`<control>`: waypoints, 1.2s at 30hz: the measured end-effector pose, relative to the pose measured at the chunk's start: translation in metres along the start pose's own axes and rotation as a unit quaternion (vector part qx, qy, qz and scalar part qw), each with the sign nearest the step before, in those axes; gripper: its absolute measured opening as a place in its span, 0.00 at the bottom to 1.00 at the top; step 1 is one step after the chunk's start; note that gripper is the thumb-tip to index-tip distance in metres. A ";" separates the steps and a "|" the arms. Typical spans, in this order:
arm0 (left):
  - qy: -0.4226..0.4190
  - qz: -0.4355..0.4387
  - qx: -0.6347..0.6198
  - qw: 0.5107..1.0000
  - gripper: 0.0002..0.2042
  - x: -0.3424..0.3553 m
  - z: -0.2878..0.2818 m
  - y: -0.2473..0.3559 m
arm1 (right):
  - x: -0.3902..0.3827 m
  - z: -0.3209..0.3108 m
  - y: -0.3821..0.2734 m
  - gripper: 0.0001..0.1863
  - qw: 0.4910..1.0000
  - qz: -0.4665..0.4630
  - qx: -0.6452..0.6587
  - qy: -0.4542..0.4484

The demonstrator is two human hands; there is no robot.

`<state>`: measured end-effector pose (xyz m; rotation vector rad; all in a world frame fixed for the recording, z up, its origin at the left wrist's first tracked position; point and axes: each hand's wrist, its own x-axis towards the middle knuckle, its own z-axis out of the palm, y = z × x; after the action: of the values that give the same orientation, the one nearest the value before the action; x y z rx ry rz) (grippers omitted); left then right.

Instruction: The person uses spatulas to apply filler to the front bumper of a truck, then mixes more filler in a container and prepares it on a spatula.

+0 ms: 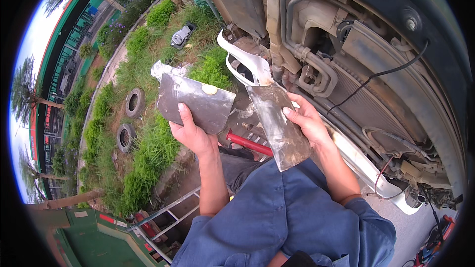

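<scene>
My left hand is closed on a flat grey metal plate, with the thumb laid on its upper face. A small pale yellow dab of paste sits near the far edge of that plate. In my right hand is a second metal plate, gripped along its right side with the thumb on top. Whitish smears cover part of this second plate. Both plates are held up in front of my chest, side by side and apart. The fingers beneath each plate are mostly hidden.
On the right is a vehicle's exposed front with a radiator and a hanging black cable. A white body panel lies beyond the plates. Below them runs a red tube. Tyres lie in grass; a ladder stands lower left.
</scene>
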<state>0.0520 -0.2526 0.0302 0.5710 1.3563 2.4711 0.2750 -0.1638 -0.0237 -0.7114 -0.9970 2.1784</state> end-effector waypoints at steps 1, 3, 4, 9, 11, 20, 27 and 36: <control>-0.037 -0.004 -0.008 0.999 0.12 0.002 -0.003 -0.001 | 0.002 0.005 -0.008 0.28 0.998 0.030 0.049 0.016; -0.066 -0.014 -0.009 0.998 0.12 0.003 -0.010 -0.014 | 0.006 -0.024 0.002 0.27 0.808 0.195 0.456 -0.318; -0.091 -0.016 -0.006 0.996 0.12 -0.001 -0.010 -0.019 | 0.006 -0.026 0.010 0.30 0.786 0.237 0.475 -0.315; -0.127 0.022 0.062 0.990 0.14 -0.014 -0.001 -0.027 | 0.010 -0.035 0.045 0.35 0.735 0.302 0.497 -0.350; -0.145 0.042 0.082 0.985 0.14 -0.020 0.005 -0.025 | 0.017 -0.048 0.066 0.36 0.719 0.341 0.492 -0.354; -0.259 0.003 0.163 0.952 0.13 -0.061 0.021 -0.023 | 0.033 -0.019 0.096 0.38 0.681 0.317 0.488 -0.445; -0.139 -0.106 0.017 0.984 0.14 -0.066 0.016 -0.001 | 0.069 -0.026 0.121 0.28 0.990 0.088 -0.074 0.080; 0.009 0.010 0.031 0.999 0.12 -0.028 -0.023 -0.005 | 0.028 0.028 0.024 0.17 0.974 -0.215 -0.039 0.067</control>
<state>0.0670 -0.2786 0.0090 0.5786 1.4447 2.4636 0.2293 -0.1684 -0.0326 -0.6023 -1.0578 1.7048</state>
